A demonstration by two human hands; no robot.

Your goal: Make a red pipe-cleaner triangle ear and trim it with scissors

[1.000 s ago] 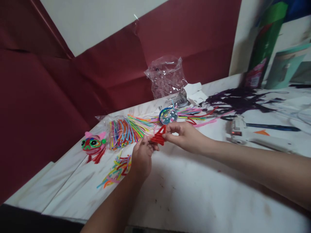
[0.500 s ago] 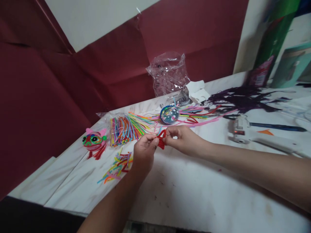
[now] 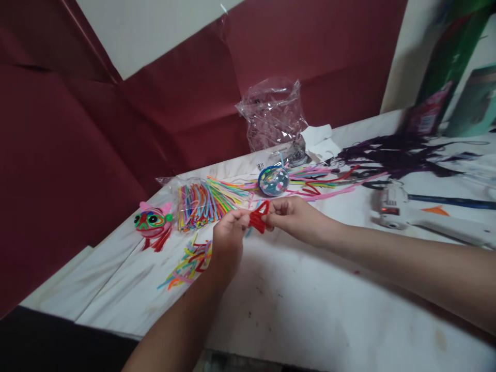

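Observation:
A small piece of bent red pipe cleaner [image 3: 257,219] is pinched between both hands above the white table. My left hand [image 3: 230,232] holds its left side with thumb and fingertips. On its right side, my right hand [image 3: 290,216] grips an edge near the open loop. Behind the hands lies a clear ball with a blue rim [image 3: 273,181]. To the left are a bag of colourful pipe cleaners [image 3: 197,204] and a pile of short cut pieces [image 3: 190,262].
A red and pink animal figure [image 3: 153,226] stands at the left. A white glue gun [image 3: 395,209] lies at the right, below dark purple strands [image 3: 395,155]. A clear plastic bag [image 3: 273,116] leans against the dark red backing.
The red piece has turned between my fingers and shows more of its flat side and loop. The surroundings have shifted slightly in the view.

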